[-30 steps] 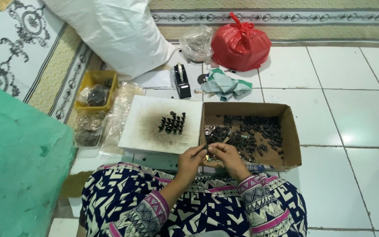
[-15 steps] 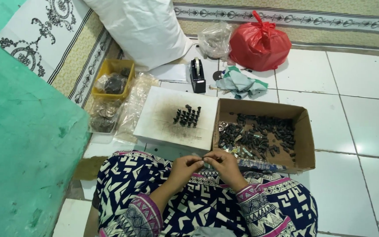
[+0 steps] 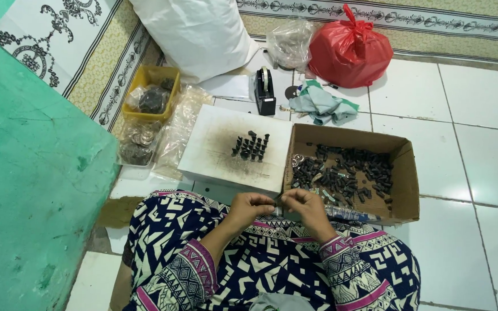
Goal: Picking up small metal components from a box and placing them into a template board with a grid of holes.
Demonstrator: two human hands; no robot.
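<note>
A small dark part (image 3: pixel 278 198), too tiny to make out clearly, sits pinched between the fingertips of both hands, held over the person's lap just in front of the near edge of a white board. The left hand (image 3: pixel 250 206) curls its fingers inward, thumb and forefinger closed on the part from the left. The right hand (image 3: pixel 305 205) mirrors it, fingers bent and closed on the same part from the right, so the two hands nearly touch. Both wrists come out of sleeves in a bold navy, white and pink pattern, and the lap below wears the same cloth.

The white board (image 3: pixel 214 158) lies flat on the tiled floor, smudged grey, with a cluster of small dark upright pieces (image 3: pixel 251 145) standing near its middle. Touching its right side is an open cardboard box (image 3: pixel 402 184) holding a loose heap of similar dark pieces (image 3: pixel 341 173).

Further away sit a black tape dispenser (image 3: pixel 265 92), a crumpled teal cloth (image 3: pixel 321 106), a tied red plastic bag (image 3: pixel 350 52), a clear bag (image 3: pixel 291 45) and a large white sack (image 3: pixel 197 34). To the left, a yellow tray (image 3: pixel 147 75) holds bagged items, beside a green mat (image 3: pixel 24 190).
</note>
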